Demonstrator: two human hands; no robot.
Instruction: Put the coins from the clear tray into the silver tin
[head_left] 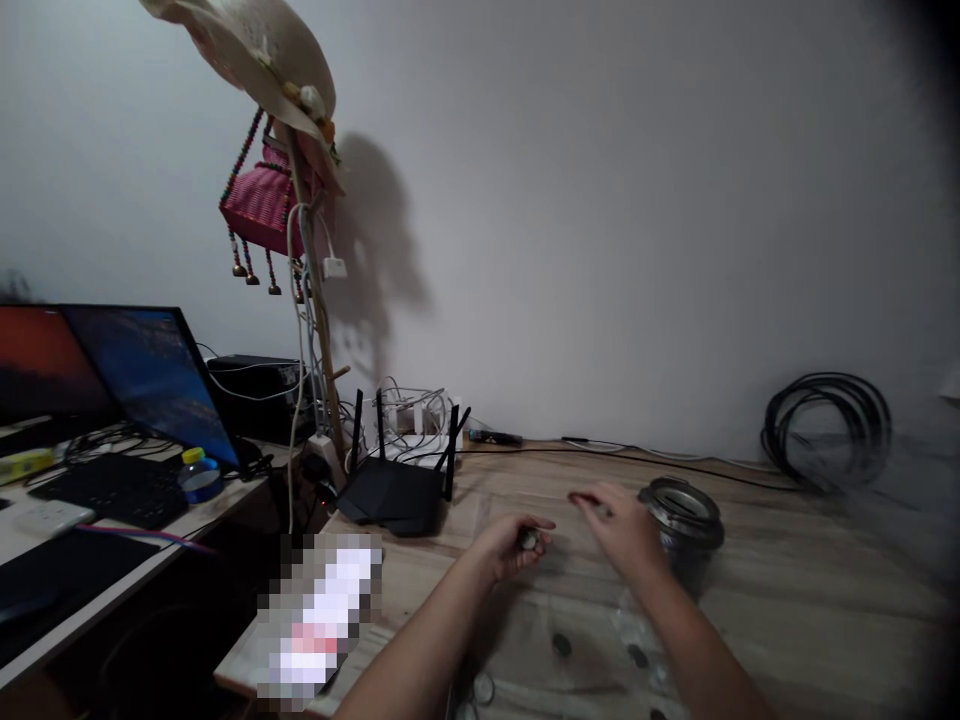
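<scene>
My left hand (514,548) is curled, palm turned inward, around a round, silvery coin (529,540). Just to the right, my right hand (621,528) has its thumb and fingers pinched together; a small item seems to be between them, too blurred to name. Beside and partly behind my right hand stands a glass jar (694,550) with a dark metal rim and lid. Below my hands, a dark round coin (561,645) lies on the wooden table (787,600). Another dark coin (637,656) is near a clear, crumpled-looking item (634,628) by my right forearm.
A black router (394,495) with raised antennas stands left of my hands. In front of it lies a pixelated phone-like object (322,620). Coiled black cable (825,425) rests against the wall at right. A desk with monitors (142,370) and a bottle (201,477) is at left.
</scene>
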